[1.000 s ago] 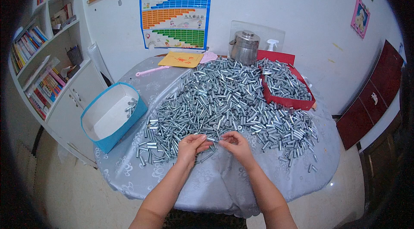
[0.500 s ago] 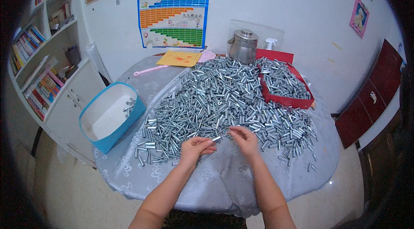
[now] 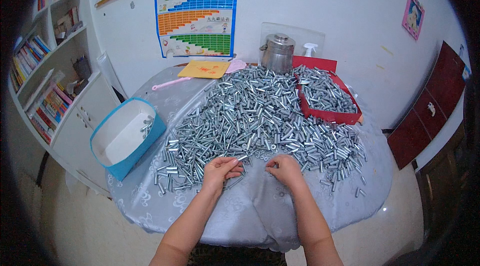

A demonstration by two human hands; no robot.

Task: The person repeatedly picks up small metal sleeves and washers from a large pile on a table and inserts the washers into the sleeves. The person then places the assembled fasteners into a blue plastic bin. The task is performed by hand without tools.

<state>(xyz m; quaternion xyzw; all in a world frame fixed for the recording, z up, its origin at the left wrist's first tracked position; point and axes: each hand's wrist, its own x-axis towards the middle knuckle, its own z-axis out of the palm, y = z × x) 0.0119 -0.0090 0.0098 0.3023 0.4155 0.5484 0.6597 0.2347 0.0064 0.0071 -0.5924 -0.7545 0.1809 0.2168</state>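
At the near edge of a wide heap of small silvery metal tubes, my two hands face each other a short distance apart. My left hand is closed in a pinch, with a short metal tube at its fingertips. My right hand has thumb and fingers pressed together just above the tablecloth; anything between them is too small to make out. A few small rings lie at the heap's edge between the hands.
A blue open box with a few tubes inside stands left. Back right is a red box full of tubes, beside a steel pot and a spray bottle. A yellow envelope and pink-handled thing lie at the back.
My hands have drawn apart: the left has shifted slightly left, and the right has come down toward the cloth with its fingers curled. The whole view has shifted a little.
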